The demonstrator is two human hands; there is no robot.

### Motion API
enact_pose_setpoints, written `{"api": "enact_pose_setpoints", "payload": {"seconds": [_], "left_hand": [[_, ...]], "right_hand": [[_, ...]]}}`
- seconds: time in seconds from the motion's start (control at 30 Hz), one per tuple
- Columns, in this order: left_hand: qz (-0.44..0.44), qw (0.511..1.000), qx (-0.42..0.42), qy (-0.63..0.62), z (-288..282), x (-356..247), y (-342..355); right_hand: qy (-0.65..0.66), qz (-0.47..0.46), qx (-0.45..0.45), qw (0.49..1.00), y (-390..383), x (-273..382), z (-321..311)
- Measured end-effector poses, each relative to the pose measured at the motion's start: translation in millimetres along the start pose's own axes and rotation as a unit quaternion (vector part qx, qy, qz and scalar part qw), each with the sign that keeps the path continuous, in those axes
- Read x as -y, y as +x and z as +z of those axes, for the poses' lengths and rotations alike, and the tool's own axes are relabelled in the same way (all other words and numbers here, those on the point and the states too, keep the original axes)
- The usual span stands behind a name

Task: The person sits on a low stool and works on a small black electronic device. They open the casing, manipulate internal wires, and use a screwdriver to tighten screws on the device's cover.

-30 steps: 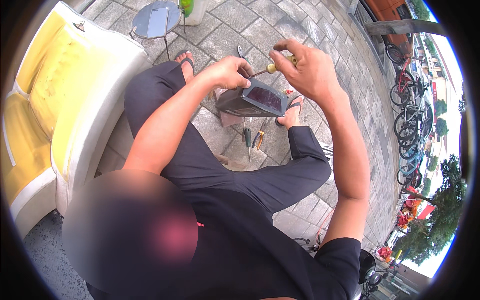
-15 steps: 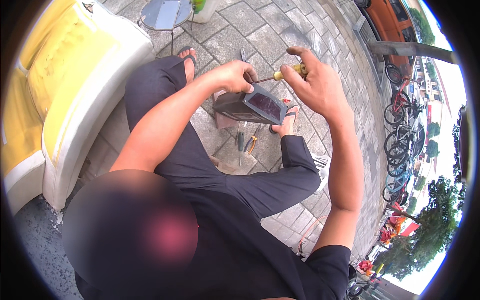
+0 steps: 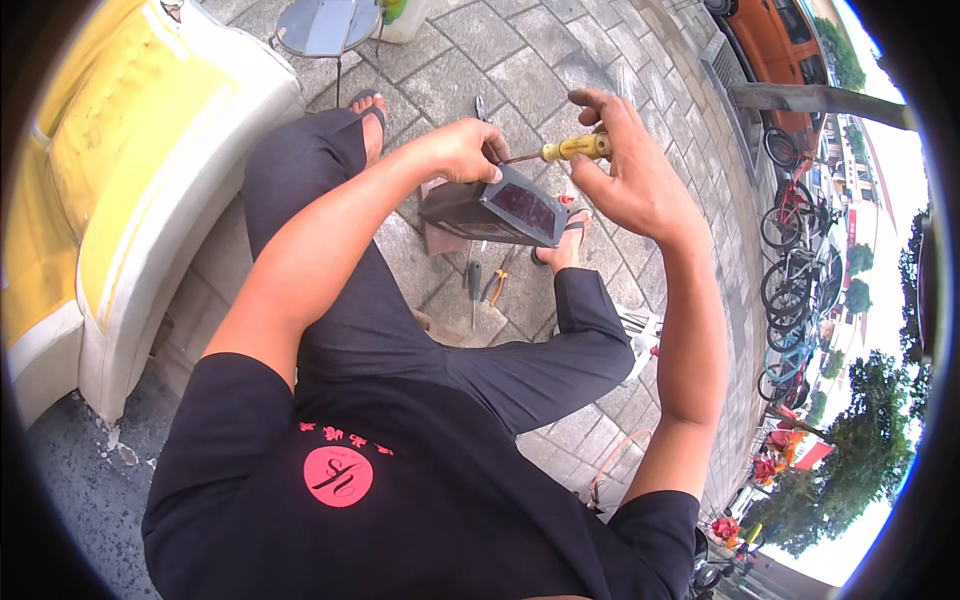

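Observation:
A dark grey box-shaped device with a smoky window in its end panel stands tilted between my feet. My left hand is closed at the panel's upper corner, thumb and fingers pinched around the thin shaft of a screwdriver near its tip. The screwdriver's yellow handle points to the right. Around that handle my right hand is spread, thumb below and fingers above, both away from it; the handle's end lies close to the palm. Whether the palm touches it, I cannot tell.
Below the device lie a dark-handled screwdriver and orange-handled pliers. Another metal tool lies beyond my left hand. A yellow and white seat stands at left, a small round table at far left. Bicycles line the right.
My right thumb and fingers have spread away from the screwdriver handle, showing more of it. My left hand stays at the device's corner. The view has shifted slightly.

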State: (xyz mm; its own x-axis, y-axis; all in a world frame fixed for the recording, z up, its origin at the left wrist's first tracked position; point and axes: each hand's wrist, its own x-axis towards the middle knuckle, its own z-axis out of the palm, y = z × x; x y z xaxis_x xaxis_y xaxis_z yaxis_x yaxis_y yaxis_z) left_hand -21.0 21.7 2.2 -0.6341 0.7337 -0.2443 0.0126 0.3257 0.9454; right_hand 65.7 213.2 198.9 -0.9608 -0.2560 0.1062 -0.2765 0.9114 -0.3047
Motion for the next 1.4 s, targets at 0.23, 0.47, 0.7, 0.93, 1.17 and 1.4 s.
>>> {"api": "enact_pose_setpoints", "payload": {"seconds": [0.23,0.47,0.7,0.93,1.17,1.4], "left_hand": [[-0.007,1.000,0.021,-0.008,-2.7,3.9,-0.8],[-0.005,1.000,0.024,-0.014,-1.5,1.3,-0.5],[-0.006,1.000,0.022,0.005,-2.8,-2.5,-3.5],[-0.024,0.999,0.021,-0.016,-2.1,-3.1,-1.9],[-0.017,1.000,0.015,-0.004,-1.9,-3.5,-3.5],[-0.008,1.000,0.020,-0.006,-2.8,-1.8,-3.1]], "right_hand": [[-0.070,0.188,0.169,0.965,20.0,31.1,-11.6],[0.031,-0.008,-0.037,0.999,1.2,-3.6,7.0],[-0.076,0.145,0.065,0.984,7.9,22.2,0.6],[-0.047,0.050,0.014,0.998,4.3,4.9,6.8],[-0.041,0.045,0.029,0.998,3.8,10.7,1.6],[-0.084,0.079,0.055,0.992,8.4,17.5,8.6]]}}
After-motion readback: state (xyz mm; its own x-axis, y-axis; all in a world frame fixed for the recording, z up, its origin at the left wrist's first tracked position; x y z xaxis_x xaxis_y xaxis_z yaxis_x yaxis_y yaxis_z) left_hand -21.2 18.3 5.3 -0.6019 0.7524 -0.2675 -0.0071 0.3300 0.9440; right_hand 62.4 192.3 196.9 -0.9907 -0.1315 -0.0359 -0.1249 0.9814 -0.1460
